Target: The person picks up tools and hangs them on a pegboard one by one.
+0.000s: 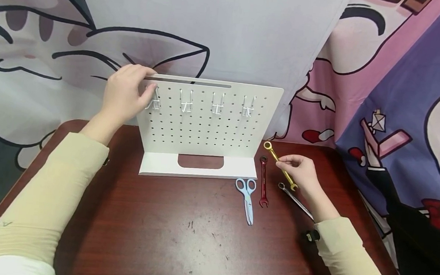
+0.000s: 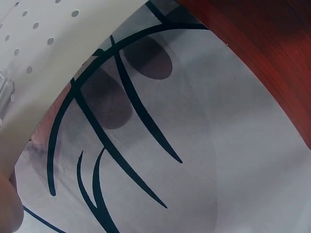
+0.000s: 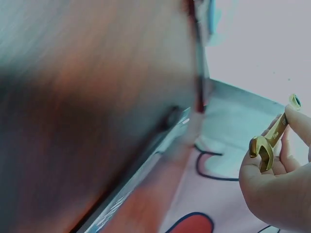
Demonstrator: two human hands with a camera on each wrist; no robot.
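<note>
My left hand (image 1: pixel 127 90) holds the upper left corner of a white pegboard (image 1: pixel 204 132), thumb on the front and fingers over the top edge. In the left wrist view, part of the thumb (image 2: pixel 8 206) shows beside the pegboard (image 2: pixel 73 58). On the right, my right hand (image 1: pixel 301 173) pinches a gold combination wrench (image 1: pixel 280 164) by its shaft, raised above the table. The wrench's open end (image 3: pixel 264 150) faces the right wrist camera. Below that hand lies a silver wrench (image 1: pixel 296 200), partly hidden by the wrist.
Several wire hooks (image 1: pixel 217 106) hang in a row on the pegboard. A red wrench (image 1: pixel 264 183) and light blue scissors (image 1: pixel 246 201) lie right of its base on the brown table (image 1: pixel 149 227). Printed cloth (image 1: pixel 253 31) hangs behind.
</note>
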